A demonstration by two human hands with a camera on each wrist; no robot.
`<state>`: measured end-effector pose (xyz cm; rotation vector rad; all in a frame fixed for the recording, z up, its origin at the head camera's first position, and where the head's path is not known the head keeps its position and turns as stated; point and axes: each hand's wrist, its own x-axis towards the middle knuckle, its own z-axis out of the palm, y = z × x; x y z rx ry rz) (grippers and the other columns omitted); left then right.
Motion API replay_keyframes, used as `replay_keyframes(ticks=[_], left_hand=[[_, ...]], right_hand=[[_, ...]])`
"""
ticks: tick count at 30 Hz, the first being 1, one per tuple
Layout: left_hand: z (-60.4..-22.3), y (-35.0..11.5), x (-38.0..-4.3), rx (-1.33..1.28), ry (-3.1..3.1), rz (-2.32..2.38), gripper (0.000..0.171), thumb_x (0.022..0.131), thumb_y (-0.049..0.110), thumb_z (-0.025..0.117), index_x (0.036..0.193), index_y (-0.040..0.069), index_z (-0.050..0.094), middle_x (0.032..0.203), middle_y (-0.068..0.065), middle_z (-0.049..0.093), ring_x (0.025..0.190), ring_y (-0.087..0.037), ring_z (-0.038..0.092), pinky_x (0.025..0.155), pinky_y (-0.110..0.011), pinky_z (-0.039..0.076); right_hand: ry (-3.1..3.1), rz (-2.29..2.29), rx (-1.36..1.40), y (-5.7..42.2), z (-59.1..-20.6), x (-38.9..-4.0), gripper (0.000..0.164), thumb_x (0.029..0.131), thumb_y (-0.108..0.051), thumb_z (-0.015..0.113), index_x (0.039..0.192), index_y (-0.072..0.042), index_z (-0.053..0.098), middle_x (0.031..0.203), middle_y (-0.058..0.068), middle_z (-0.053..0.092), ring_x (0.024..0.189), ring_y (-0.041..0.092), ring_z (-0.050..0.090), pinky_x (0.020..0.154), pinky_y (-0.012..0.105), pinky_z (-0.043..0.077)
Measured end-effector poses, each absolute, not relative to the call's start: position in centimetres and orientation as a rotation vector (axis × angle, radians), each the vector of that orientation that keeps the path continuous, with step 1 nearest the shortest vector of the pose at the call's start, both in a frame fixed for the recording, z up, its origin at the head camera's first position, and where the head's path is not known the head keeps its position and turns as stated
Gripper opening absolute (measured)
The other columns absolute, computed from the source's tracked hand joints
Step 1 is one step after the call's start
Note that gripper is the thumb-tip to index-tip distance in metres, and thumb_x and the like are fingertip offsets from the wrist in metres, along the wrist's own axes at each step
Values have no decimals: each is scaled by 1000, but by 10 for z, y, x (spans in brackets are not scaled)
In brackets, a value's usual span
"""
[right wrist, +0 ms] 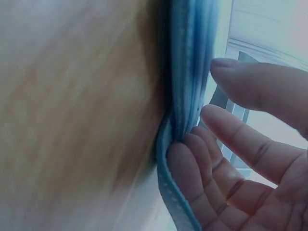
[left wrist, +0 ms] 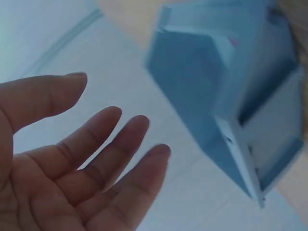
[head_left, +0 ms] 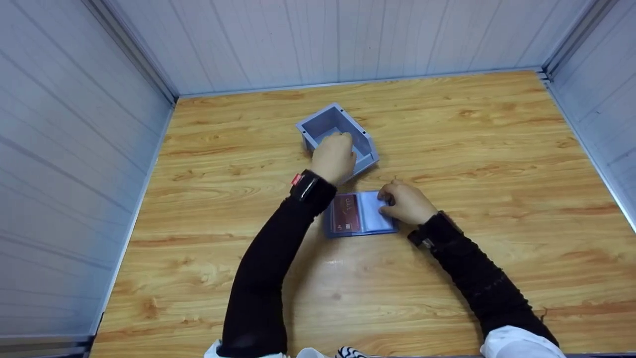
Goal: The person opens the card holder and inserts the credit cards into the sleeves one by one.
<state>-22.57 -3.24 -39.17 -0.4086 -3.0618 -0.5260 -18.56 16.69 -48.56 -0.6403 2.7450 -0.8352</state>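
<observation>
A blue card holder (head_left: 376, 213) lies open on the wooden table, with clear sleeves and a dark red card (head_left: 345, 214) in its left side. My right hand (head_left: 408, 203) holds its right edge. In the right wrist view, the lower fingers (right wrist: 185, 168) are tucked between the cover (right wrist: 168, 185) and the stacked sleeves (right wrist: 187, 72), with the thumb near their outer side. Over a grey-blue plastic bin (head_left: 325, 122) reaches my left hand (head_left: 334, 156). The left wrist view shows that left hand (left wrist: 72, 163) with spread fingers and nothing in it, beside the bin (left wrist: 192, 82).
Pale panel walls (head_left: 318, 44) enclose the table (head_left: 472, 149) at the back and both sides. The bin stands turned at an angle just behind the card holder. My left forearm (head_left: 266, 268) crosses in front of the card holder's left side.
</observation>
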Motion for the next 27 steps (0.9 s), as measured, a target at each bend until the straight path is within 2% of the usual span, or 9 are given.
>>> replay_keyframes(ticks=[6, 14, 17, 21, 27], left_hand=[[-403, -25, -259, -280, -3222, -376, 20, 91, 5, 52, 95, 7, 71, 106, -12, 72, 95, -28, 69, 78, -43, 58], [-418, -19, -281, -213, -3375, -296, 28, 96, 9, 47, 102, 11, 74, 115, -7, 72, 102, -26, 68, 86, -43, 57], [-424, -21, -284, -244, -3421, -271, 25, 95, 11, 49, 103, 10, 73, 118, -7, 71, 107, -25, 67, 91, -43, 55], [-430, -21, -285, -287, -3472, -197, 27, 95, 15, 51, 113, 10, 71, 124, -8, 68, 114, -25, 64, 96, -42, 53], [-441, -16, -292, -269, -3496, -113, 30, 96, 22, 55, 120, 12, 69, 129, -6, 65, 118, -25, 62, 98, -44, 51]], right_hand=[[2741, -851, -641, 168, -487, -186, 27, 77, -14, 76, 100, -1, 70, 95, 13, 64, 86, 26, 59, 80, 42, 50], [2733, -868, -647, 168, -485, -185, 27, 77, -13, 77, 100, -1, 69, 95, 12, 66, 87, 25, 60, 81, 42, 51], [2720, -870, -632, 167, -485, -185, 27, 78, -13, 76, 101, -1, 69, 95, 12, 65, 87, 25, 60, 81, 41, 51], [2715, -865, -624, 167, -486, -186, 27, 78, -14, 77, 100, -2, 69, 95, 12, 65, 86, 24, 60, 81, 41, 51], [2725, -861, -631, 169, -486, -186, 26, 78, -14, 77, 99, -2, 69, 93, 11, 65, 86, 24, 59, 81, 41, 51]])
